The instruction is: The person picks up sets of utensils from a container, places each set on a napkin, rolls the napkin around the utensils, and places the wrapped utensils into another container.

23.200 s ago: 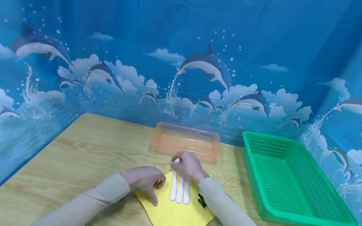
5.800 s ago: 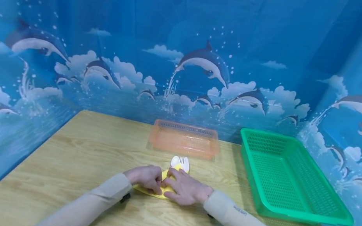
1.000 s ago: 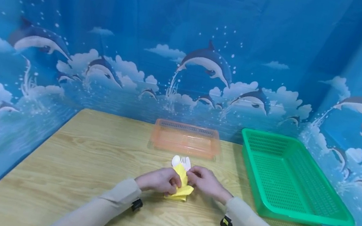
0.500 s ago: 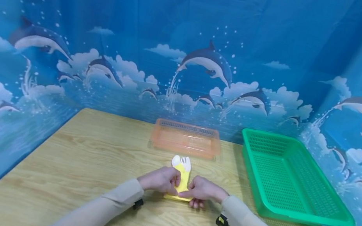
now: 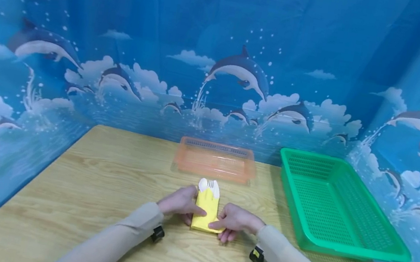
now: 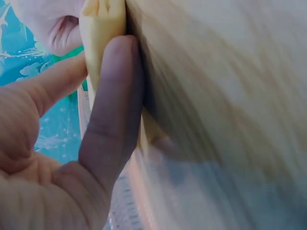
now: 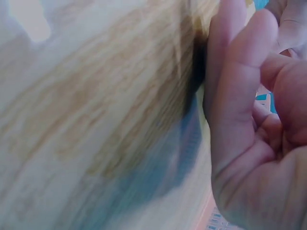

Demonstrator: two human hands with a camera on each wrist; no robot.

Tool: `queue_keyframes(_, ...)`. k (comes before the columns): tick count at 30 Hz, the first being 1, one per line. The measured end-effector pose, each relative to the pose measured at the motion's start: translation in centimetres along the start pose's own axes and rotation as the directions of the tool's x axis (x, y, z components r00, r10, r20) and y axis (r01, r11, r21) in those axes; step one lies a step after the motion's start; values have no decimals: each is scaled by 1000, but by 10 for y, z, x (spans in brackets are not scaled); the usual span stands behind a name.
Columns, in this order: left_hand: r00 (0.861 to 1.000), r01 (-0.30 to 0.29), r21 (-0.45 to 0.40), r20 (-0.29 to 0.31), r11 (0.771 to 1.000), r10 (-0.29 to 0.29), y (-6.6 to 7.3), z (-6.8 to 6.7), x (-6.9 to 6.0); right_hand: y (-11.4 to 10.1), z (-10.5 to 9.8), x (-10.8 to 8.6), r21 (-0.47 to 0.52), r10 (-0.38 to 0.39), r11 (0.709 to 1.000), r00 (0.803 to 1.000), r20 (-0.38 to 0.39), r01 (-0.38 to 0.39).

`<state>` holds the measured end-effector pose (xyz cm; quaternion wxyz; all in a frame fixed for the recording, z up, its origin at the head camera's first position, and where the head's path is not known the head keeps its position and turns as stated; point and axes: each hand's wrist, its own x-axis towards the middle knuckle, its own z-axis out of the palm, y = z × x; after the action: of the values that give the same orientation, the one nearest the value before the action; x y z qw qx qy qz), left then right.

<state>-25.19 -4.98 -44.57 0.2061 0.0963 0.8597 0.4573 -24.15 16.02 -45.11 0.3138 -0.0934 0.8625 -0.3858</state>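
A yellow napkin (image 5: 206,203) lies folded lengthwise into a narrow packet on the table. Out of its far end stick the heads of a white plastic spoon (image 5: 203,184), fork (image 5: 210,184) and knife (image 5: 216,190); their handles are hidden inside. My left hand (image 5: 181,201) grips the packet's left side, thumb on top. In the left wrist view the napkin's thick folded edge (image 6: 103,31) sits between thumb and finger. My right hand (image 5: 238,221) pinches a flap at the near right corner, thumb on top, other fingers curled beside it.
Behind the packet stands a translucent orange basket (image 5: 213,171). A larger green basket (image 5: 309,243) is at the right. The wooden table (image 5: 102,187) ends at a blue dolphin-print curtain (image 5: 150,94).
The napkin went from spread out to folded over the cutlery. In the last second its loose flap was flattened; my left thumb now lies across the packet, and my right hand came nearer the front.
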Motion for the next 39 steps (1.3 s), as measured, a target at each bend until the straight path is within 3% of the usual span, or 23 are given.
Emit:
queue_keyframes(11, 996, 44, -151, 89, 988, -31, -6, 6, 6, 0, 2, 1, 52, -32, 998, 999, 26, 31)
queue_keyframes(15, 991, 38, -244, 136, 969, -5, -8, 7, 3, 3, 3, 1, 72, -51, 996, 998, 32, 49)
queue_keyframes(21, 982, 6, -308, 182, 951, 52, -10, 6, 1, 8, 4, 0, 131, -74, 989, 996, 42, 68)
queue_keyframes(27, 979, -73, -341, 154, 937, 132, -9, 0, 0, 8, 2, 0, 178, -150, 974, 987, 61, 137)
queue_keyframes(34, 983, -67, -430, 125, 900, 133, -4, -6, 7, 0, -12, -1, 130, -250, 960, 968, 6, 247)
queue_keyframes(39, 981, -121, -424, 84, 897, 173, -1, -9, 10, -8, -18, -4, 117, -292, 948, 956, -40, 295)
